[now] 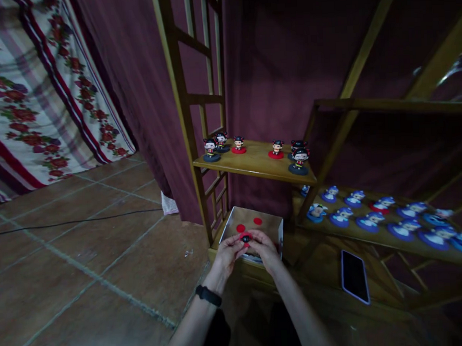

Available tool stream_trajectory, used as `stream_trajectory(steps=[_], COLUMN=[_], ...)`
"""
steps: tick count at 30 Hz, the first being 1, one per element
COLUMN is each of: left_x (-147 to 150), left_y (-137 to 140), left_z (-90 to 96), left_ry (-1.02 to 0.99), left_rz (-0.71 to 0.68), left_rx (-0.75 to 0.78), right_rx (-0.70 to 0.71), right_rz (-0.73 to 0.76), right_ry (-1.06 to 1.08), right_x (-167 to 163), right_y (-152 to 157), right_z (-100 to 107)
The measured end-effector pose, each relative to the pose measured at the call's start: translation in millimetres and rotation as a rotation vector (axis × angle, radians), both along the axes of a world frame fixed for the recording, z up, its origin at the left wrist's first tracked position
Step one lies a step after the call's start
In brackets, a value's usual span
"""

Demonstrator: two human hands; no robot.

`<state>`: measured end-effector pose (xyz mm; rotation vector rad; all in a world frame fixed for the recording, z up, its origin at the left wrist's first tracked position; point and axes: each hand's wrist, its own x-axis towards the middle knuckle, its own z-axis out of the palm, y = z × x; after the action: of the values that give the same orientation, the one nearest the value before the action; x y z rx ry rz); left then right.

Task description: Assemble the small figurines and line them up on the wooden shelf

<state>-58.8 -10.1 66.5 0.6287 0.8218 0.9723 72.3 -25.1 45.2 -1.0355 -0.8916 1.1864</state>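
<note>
- We have a small figurine [245, 238] with a dark head and red base between our fingertips, just above the white-walled box [270, 231].
- Our left hand [227, 250] pinches it from one side and our right hand [263, 246] from the other; both grips are narrow, and fingers hide part of the base.
- We judge it light, given how few fingertips carry it, so we need only mild pressure.
- The body is probably stiff, moulded plastic; whether the base is hard or rubbery we cannot tell.
- The round head looks smooth and may slip if we squeeze it alone.
- The red-based figurine [277, 149] on the shelf [249, 164] shows small knobs on its head; on a piece like that, these seem the likeliest to snap or scuff.
- The wide, flat rim of the base looks the safest hold, with thumbs and forefingers opposed across it.
</note>
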Motion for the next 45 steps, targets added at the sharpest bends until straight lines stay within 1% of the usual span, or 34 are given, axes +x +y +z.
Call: stream_trajectory(steps=[3, 7, 11, 15, 20, 23, 26, 28, 32, 36, 39, 41, 45], left_x=[-3, -6, -11, -16, -23, -24, -22, -20, -19, -23, -27, -28, -29], left_y=[-23, -52, -78, -100, -119, -125, -130, -131, -130, -128, -126, -125, -124], left_z=[19.6, 39.5, 59.2, 79.8, 102.3, 110.6, 111.2, 108.1, 103.0, 107.2, 113.4, 117.2, 122.0], left_ry=[0.023, 0.056, 0.082, 0.109, 0.128, 0.149, 0.091, 0.038, -0.030, -0.061, -0.098, -0.119, -0.140], left_rz=[-0.001, 0.010, 0.008, 0.021, -0.004, 0.006, 0.009, 0.012, 0.009, -0.040, -0.092, -0.121, -0.132], left_rx=[0.133, 0.287, 0.359, 0.417, 0.476, 0.470, 0.436, 0.375, 0.200, 0.083, 0.051, 0.051, 0.059], right_rx=[0.075, 0.159, 0.215, 0.263, 0.306, 0.304, 0.281, 0.238, 0.136, 0.083, 0.064, 0.068, 0.091], right_rz=[-0.007, -0.042, -0.048, -0.035, -0.062, -0.070, -0.049, -0.037, -0.020, 0.048, 0.115, 0.134, 0.177], right_ry=[-0.035, -0.118, -0.168, -0.166, -0.168, -0.172, -0.152, -0.119, -0.009, 0.121, 0.215, 0.253, 0.250], right_x=[-1, -4, -7, -12, -18, -20, -21, -23, -27, -27, -25, -23, -21], right_y=[-24, -57, -89, -116, -140, -146, -145, -143, -139, -139, -141, -142, -143], right_z=[20, 45, 69, 92, 111, 118, 121, 120, 112, 109, 113, 118, 129])
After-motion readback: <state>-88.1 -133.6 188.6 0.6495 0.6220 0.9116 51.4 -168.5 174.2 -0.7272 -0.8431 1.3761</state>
